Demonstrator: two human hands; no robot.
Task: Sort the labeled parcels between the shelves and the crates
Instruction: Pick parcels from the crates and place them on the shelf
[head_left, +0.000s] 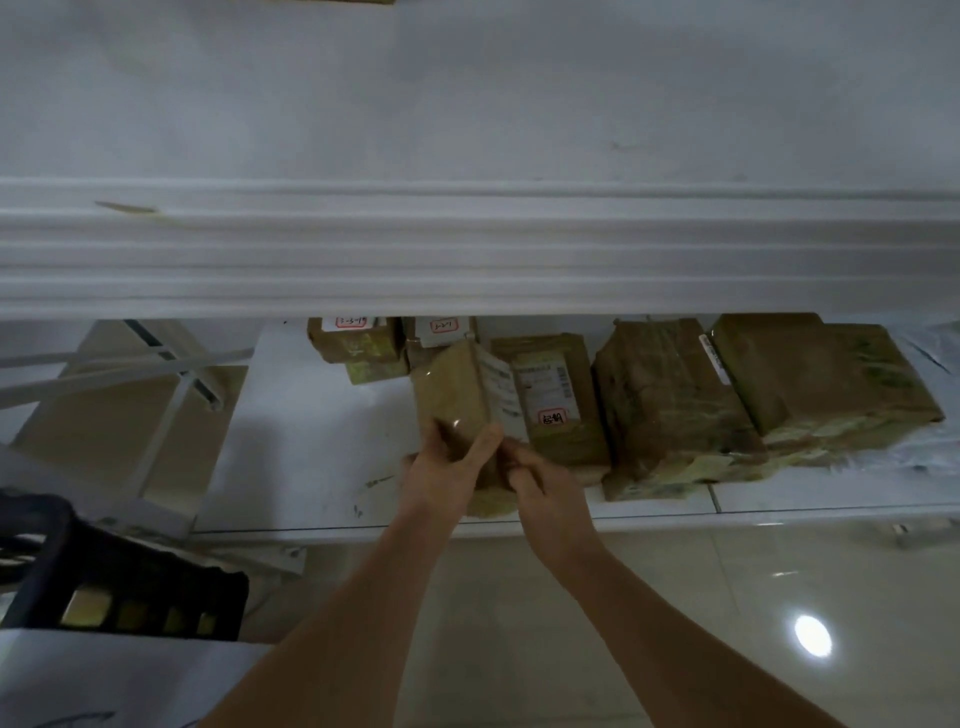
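Now, parcel (460, 400): centre of frame, tilted on the lower shelf (311, 441).
Left hand (441, 467): grasps its near end.
Right hand (530, 475): pinches the near corner.
Tip: read the label, keep both grips firm.

Both hands, left hand (447, 467) and right hand (540, 483), around a tilted brown parcel (462, 400) on the lower shelf (311, 441).

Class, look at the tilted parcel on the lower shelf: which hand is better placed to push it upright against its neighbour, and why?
The left hand. It grips the tilted parcel on its open side, away from the neighbouring parcel. The right hand is wedged low between them.
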